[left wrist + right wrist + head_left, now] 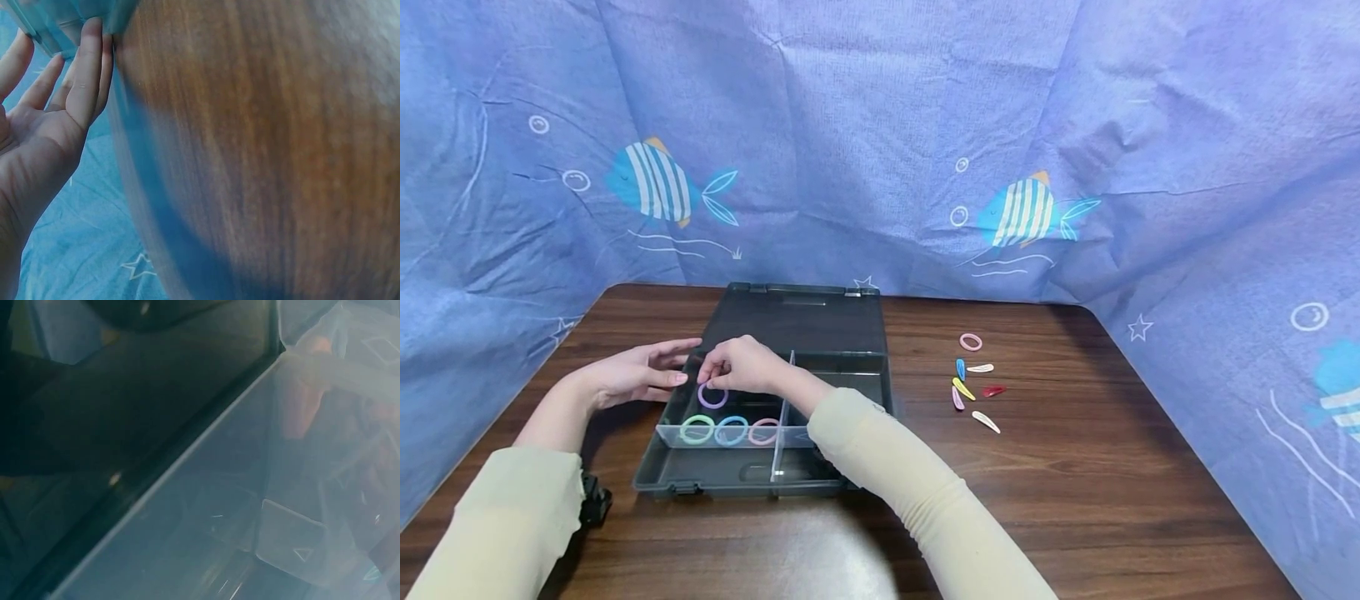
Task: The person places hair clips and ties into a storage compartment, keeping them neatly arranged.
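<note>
A dark see-through divider box [651,475] lies open on the table, its lid [805,321] folded back. My right hand [747,365] reaches over the back left compartment, and its fingertips pinch a purple hair tie [712,407]. Along the front of that compartment sit a green hair tie [682,431], a blue hair tie [717,432] and a pink hair tie [751,432]. At the box's left side, my left hand [636,375] has its fingers extended, with fingertips [92,28] against the box wall. The right wrist view shows mostly clear dividers [187,450], blurred and close.
To the right of the box, another pink hair tie [971,348] lies on the wooden table [1075,467]. Several snap hair clips are scattered below it, among them a yellow clip [963,389] and a red clip [993,391]. A blue fish-print cloth [880,167] hangs behind.
</note>
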Available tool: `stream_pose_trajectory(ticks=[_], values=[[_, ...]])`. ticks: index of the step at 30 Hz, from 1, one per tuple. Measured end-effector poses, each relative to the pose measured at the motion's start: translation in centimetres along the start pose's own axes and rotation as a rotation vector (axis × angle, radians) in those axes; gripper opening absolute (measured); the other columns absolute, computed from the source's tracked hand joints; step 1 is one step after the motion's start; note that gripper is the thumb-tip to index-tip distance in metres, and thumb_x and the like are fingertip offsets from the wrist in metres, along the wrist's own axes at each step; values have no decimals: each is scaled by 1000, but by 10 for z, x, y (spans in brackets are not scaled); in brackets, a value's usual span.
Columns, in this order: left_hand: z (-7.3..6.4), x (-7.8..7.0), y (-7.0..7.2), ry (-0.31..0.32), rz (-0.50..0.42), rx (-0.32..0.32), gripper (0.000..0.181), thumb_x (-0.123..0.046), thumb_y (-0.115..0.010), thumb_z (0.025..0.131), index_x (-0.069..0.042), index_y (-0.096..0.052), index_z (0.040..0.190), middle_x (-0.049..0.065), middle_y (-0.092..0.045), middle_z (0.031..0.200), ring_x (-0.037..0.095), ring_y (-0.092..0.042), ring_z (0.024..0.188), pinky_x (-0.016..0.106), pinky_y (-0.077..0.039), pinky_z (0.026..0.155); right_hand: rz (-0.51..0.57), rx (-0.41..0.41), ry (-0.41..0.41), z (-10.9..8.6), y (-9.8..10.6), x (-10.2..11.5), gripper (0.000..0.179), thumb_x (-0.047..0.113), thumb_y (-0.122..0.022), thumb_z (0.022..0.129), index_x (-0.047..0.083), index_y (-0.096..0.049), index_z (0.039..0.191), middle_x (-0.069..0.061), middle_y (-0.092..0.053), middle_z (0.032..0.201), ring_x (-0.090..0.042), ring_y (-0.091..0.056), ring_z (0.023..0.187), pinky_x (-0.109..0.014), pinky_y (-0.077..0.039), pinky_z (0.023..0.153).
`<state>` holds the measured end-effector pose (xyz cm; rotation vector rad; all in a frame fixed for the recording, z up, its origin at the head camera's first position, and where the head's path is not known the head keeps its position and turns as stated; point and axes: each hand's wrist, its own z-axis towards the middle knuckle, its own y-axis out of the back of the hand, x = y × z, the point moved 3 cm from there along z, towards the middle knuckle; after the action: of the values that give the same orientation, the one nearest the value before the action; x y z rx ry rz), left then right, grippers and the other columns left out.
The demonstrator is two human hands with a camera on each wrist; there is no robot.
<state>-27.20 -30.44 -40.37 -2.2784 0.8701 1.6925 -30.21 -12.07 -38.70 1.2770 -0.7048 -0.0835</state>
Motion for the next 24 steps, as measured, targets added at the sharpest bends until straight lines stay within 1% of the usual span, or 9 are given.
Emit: stream_pose_trajectory(ticks=[3,6,9,14,17,20,22,24], values=[[0,0,0,-4,-1,2,82,-15,-59,94,-8,-2,152,30,-6,152,24,-45,123,51,-42,100,-41,-2,-2,0,-2,0,9,20,-67,89,20,-74,95,13,-63,82,4,-53,75,-5,-40,70],[0,0,-1,-8,-7,4,82,-15,-59,94,-7,-2,152,30,-7,152,18,-48,119,50,-43,99,-65,7,-21,0,-4,-1,9,22,-67,88,22,-73,95,15,-63,82,5,-53,75,-5,-40,70],[0,1,-1,-8,-12,7,82,-14,-58,94,-7,-2,152,30,-7,152,16,-50,117,50,-43,99,-67,32,-42,1,-8,-1,8,24,-67,89,24,-72,95,17,-62,83,5,-54,67,-7,-41,66],[0,2,-1,-13,-6,5,82,-15,-58,94,-7,-2,152,30,-5,152,22,-47,121,52,-42,99,-49,78,-56,5,-13,0,8,25,-66,90,25,-70,96,17,-61,83,1,-55,52,-9,-43,60],[0,2,-2,-12,-7,6,82,-15,-58,94,-7,-1,152,30,-5,152,25,-45,123,52,-42,99,-91,100,-65,6,-15,1,7,26,-66,90,26,-70,96,18,-60,84,2,-55,54,-9,-42,62],[1,3,-1,-8,-12,8,82,-14,-58,94,-7,-1,152,30,-5,153,23,-46,122,51,-43,99,-120,106,-82,7,-16,1,7,26,-65,90,27,-70,95,19,-60,84,4,-55,56,-9,-42,64],[1,3,-1,-9,-11,9,82,-14,-57,94,-8,0,152,29,-5,153,21,-47,122,50,-43,99,-110,105,-94,6,-15,1,7,25,-65,90,26,-70,95,19,-61,85,3,-56,56,-10,-43,63],[2,4,0,-13,-9,12,81,-14,-57,95,-8,0,152,29,-4,153,22,-46,122,50,-43,99,-75,106,-102,5,-15,0,8,23,-65,90,26,-70,96,18,-61,85,1,-56,55,-10,-44,60]])
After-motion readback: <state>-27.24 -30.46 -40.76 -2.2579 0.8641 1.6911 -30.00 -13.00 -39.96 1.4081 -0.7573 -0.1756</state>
